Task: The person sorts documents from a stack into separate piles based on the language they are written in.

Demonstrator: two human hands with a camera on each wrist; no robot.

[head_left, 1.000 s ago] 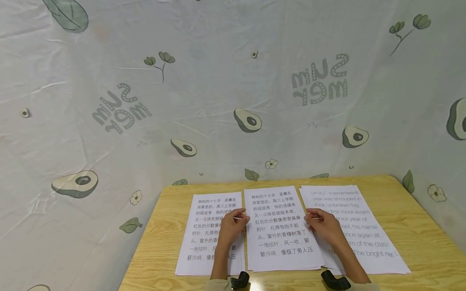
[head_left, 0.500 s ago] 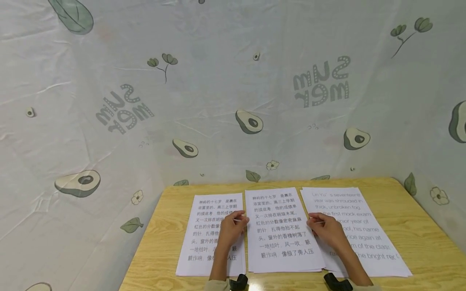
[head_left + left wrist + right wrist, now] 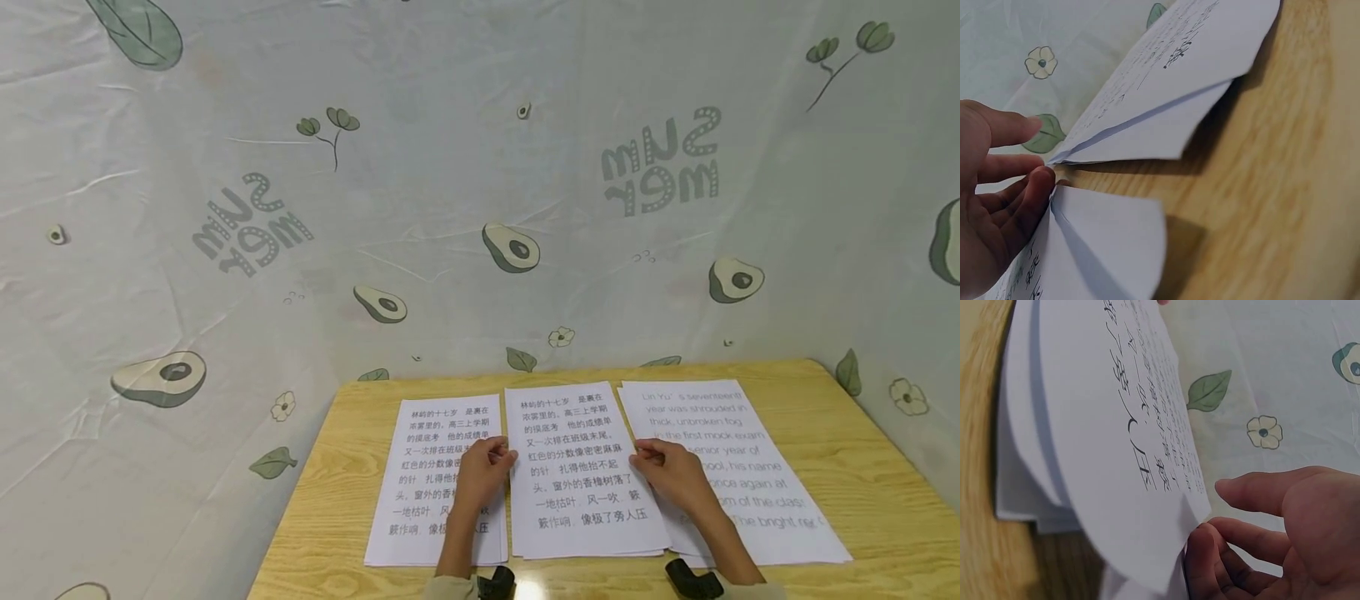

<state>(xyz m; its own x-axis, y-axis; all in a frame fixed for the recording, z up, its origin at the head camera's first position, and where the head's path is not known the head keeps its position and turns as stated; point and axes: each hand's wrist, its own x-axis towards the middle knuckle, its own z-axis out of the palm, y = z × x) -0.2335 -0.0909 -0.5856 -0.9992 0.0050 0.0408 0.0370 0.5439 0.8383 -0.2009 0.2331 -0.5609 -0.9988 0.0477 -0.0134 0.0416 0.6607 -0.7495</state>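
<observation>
- Even pressure from both sides looked best for keeping the middle rectangular white paper stack with black Chinese print (image 3: 573,467) square; its near corners were uneven.
- The left hand (image 3: 482,473) and right hand (image 3: 671,473) touched its long edges, fingers bent; I couldn't tell whether they pinched.
- It lay on the yellow wood-grain table (image 3: 322,475), long axis front to back, character tops toward the pale avocado-printed cloth (image 3: 442,167).
</observation>
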